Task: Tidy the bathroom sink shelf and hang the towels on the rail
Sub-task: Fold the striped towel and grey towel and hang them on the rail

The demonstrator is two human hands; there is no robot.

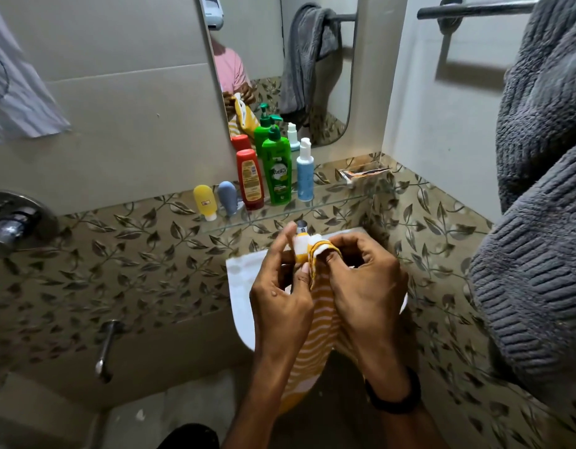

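Observation:
A yellow and white striped towel (316,335) hangs down in front of the white sink (244,286). My left hand (280,296) and my right hand (364,283) both pinch its top edge, close together, above the basin. A grey towel (539,189) drapes over the metal rail (474,9) on the right wall. On the glass shelf (332,202) stand a yellow tube (205,200), a grey tube (227,197), a red bottle (250,179), a green pump bottle (277,170) and a blue and white pump bottle (305,173).
A crumpled sachet (364,172) lies at the shelf's right end. The mirror (280,66) sits above the shelf. A chrome wall tap (11,225) and a spout (105,348) are on the left wall. A striped cloth (18,92) hangs top left.

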